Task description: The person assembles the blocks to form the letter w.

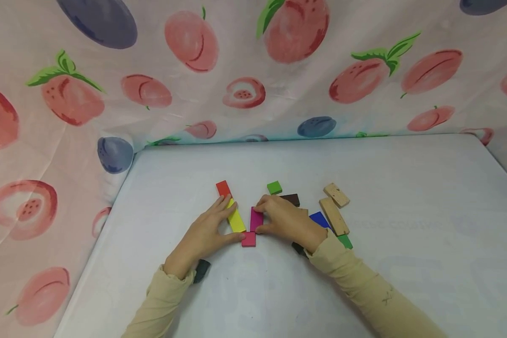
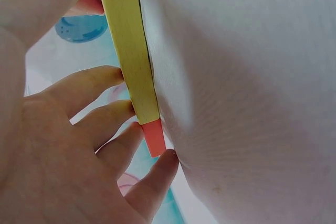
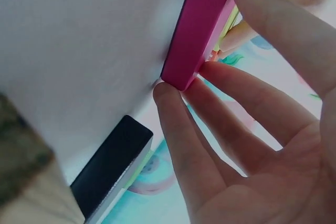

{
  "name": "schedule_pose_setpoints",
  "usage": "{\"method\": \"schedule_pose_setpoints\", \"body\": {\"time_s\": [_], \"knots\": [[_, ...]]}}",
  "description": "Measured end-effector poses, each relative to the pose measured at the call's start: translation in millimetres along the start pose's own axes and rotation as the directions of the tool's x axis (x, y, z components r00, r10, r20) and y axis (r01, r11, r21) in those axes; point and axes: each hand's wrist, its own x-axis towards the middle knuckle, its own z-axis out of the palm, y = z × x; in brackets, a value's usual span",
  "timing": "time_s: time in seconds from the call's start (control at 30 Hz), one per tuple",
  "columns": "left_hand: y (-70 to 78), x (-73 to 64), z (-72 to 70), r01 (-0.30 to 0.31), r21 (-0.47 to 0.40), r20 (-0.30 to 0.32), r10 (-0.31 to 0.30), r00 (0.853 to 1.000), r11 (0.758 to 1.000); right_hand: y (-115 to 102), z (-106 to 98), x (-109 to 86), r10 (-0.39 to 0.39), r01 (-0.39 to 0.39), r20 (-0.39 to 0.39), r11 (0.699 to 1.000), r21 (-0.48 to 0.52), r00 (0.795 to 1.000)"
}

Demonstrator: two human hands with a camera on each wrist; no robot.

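A yellow block (image 1: 236, 218) lies between a red block (image 1: 223, 188) at its far end and a pinkish-red block (image 1: 249, 240) at its near end. My left hand (image 1: 204, 231) lies along the left side of this row, fingers spread and fairly straight. Its fingertips touch the yellow and red blocks, and its thumb rests at the pinkish-red one. The magenta block (image 1: 256, 219) stands just right of the yellow one. My right hand (image 1: 290, 219) pinches it lengthwise, thumb at the near end and fingertips (image 3: 168, 92) at the far end.
Beyond the right hand lie a green block (image 1: 274, 188) and a dark brown block (image 1: 290, 199). Around the right wrist are a blue block (image 1: 319, 219), two plain wooden blocks (image 1: 334, 217) and another green piece (image 1: 345, 241). A fruit-print cloth (image 1: 279, 94) hangs behind the white table (image 1: 405, 197).
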Motion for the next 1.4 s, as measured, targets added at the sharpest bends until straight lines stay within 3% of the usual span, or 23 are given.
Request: {"method": "schedule_pose_setpoints", "body": {"time_s": [0.67,0.9,1.1,1.4], "knots": [[0.3,-0.5,0.0,0.006,-0.013,0.005,-0.006,1.0,1.0,-4.7,-2.0,-5.6,-0.046,0.042,-0.018,0.988,-0.147,0.999],[0.9,-0.2,0.1,0.015,-0.012,0.008,-0.015,1.0,1.0,-1.2,-10.8,-7.5,-0.041,0.026,-0.102,0.99,-0.142,0.994],[0.3,-0.6,0.1,0.018,0.002,0.004,-0.018,1.0,1.0,3.0,-17.7,-8.9,0.015,-0.042,-0.197,0.99,-0.135,0.98],[-0.8,0.0,0.3,-0.005,0.028,-0.004,0.005,1.0,1.0,14.5,-20.8,-8.3,0.059,-0.095,-0.241,0.986,-0.139,0.969]]}}
